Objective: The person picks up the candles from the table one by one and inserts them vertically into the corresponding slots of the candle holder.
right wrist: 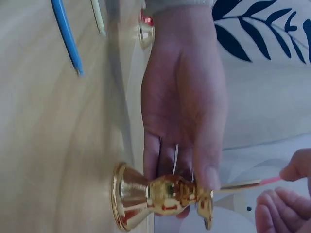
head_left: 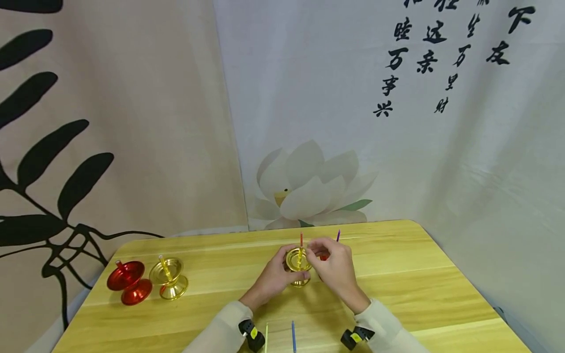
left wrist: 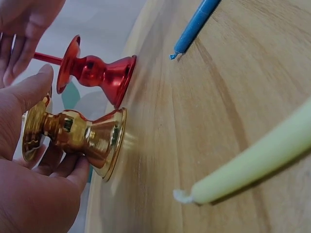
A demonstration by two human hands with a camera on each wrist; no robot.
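In the head view my left hand (head_left: 279,272) grips a gold candle holder (head_left: 299,260) by its dish, thumb on the near side and fingers around the far side. Its base sits at the table surface. A thin red candle (head_left: 301,239) stands upright in the holder's tube, which the right wrist view shows as a gold tube (right wrist: 238,186). My right hand (head_left: 333,262) hovers just right of the candle, fingers loosely bent, nothing visible in them. Behind it, mostly hidden, is a red candle holder (left wrist: 92,70) with a purple candle (head_left: 338,235).
On the left side of the wooden table (head_left: 419,289) stand another red holder (head_left: 137,291) and another gold holder (head_left: 174,289). A pale yellow-green candle (head_left: 266,338) and a blue candle (head_left: 294,337) lie near the front edge. A printed curtain (head_left: 335,122) hangs behind.
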